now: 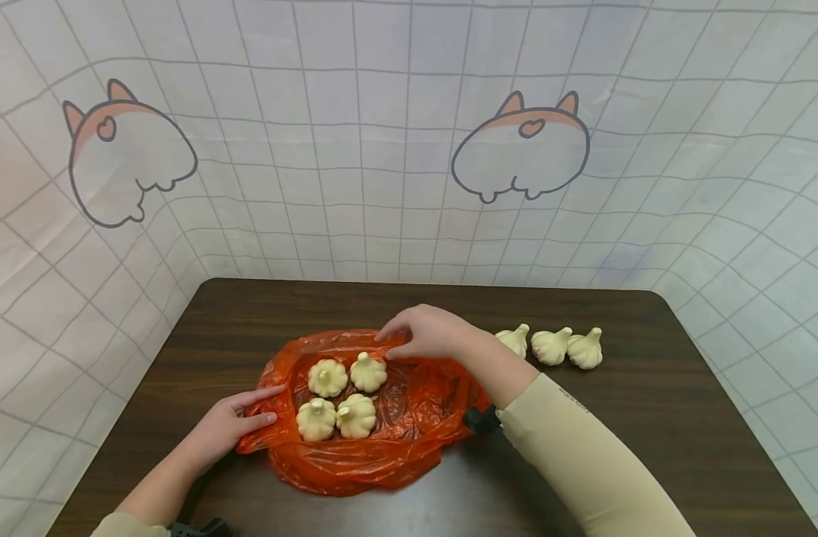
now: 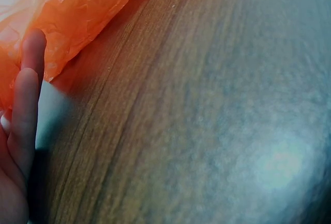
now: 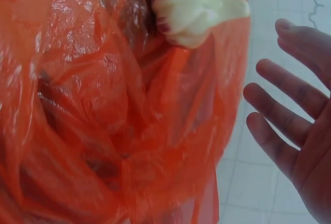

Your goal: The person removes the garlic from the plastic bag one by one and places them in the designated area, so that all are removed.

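An orange-red plastic bag lies spread with its mouth facing up on the table. Several pale garlic bulbs stand inside it, grouped in its left half. At the bag's left edge, my left hand holds the plastic, thumb and index finger extended over it. My right hand hovers by the far rim, fingers spread and holding nothing, close to the garlic bulb at the back of the group. In the right wrist view, a gap separates those fingers from the garlic bulb.
Three more garlic bulbs sit in a row on the dark wooden table, right of the bag; my right forearm partly covers the nearest. A white grid-patterned curtain with cartoon drawings surrounds the table's back and sides.
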Available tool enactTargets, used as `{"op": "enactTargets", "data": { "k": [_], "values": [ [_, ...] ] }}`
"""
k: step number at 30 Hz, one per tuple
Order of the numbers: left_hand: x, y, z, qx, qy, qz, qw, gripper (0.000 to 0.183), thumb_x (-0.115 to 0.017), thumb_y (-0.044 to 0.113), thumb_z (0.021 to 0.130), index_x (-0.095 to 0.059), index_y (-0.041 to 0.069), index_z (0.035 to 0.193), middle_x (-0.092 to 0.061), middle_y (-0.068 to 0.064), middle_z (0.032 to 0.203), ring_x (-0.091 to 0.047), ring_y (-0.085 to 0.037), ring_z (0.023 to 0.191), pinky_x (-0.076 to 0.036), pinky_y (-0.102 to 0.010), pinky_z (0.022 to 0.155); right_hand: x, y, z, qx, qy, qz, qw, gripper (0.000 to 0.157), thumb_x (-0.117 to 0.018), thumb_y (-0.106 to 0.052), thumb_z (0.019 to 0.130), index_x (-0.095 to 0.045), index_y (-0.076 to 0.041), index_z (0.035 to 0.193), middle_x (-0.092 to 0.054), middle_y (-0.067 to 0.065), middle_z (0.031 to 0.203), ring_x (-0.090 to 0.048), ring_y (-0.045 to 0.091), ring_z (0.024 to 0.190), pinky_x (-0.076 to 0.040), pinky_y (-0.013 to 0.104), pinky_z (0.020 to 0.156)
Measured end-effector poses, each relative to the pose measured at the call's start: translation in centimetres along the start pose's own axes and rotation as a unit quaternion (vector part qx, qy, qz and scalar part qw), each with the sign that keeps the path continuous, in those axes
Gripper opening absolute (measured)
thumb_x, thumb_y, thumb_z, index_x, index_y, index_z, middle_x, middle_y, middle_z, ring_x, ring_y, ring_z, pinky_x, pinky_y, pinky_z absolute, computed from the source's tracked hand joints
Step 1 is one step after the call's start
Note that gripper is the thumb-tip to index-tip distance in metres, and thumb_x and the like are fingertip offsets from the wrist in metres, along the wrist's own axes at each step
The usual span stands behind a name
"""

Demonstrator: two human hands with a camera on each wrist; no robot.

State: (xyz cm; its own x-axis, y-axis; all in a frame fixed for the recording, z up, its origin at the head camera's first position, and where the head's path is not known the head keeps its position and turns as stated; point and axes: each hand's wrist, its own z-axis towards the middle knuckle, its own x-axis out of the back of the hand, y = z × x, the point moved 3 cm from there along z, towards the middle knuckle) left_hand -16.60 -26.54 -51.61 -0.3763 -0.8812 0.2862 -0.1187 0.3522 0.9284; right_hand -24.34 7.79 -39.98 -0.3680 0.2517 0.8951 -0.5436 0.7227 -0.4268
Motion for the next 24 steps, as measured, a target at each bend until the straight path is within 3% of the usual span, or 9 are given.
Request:
{"op": "enactTargets", "data": {
  "k": [13,24],
  "values": [
    [0.2,0.1,-0.1,0.011,0.004,0.003,0.9999,0.059,-0.070,0.030,0.093,-0.051,0.010,0.146,-0.044,-0.030,0.144,-0.068,-0.019,0.097,-0.058,-0.033,0.078,-1.7,-1.6,2.4,0.003,-0.022,-0.054,0.998,0.034,-0.069,-0.040,0.093,-0.070,-0.029,0.126,-0.065,-0.009,0.127,-0.057,0.013,0.121,-0.045,0.034,0.102],
    [0.3,0.1,0.0,0.014,0.002,0.008,0.9999,0.059,-0.069,0.031,0.094,-0.051,0.010,0.146,-0.045,-0.030,0.144,-0.068,-0.020,0.097,-0.058,-0.033,0.078,-3.1,-2.0,3.1,-0.004,-0.038,-0.081,0.996,0.034,-0.065,-0.041,0.096,-0.069,-0.028,0.127,-0.065,-0.009,0.128,-0.057,0.016,0.122,-0.046,0.036,0.101]
  ]
}}
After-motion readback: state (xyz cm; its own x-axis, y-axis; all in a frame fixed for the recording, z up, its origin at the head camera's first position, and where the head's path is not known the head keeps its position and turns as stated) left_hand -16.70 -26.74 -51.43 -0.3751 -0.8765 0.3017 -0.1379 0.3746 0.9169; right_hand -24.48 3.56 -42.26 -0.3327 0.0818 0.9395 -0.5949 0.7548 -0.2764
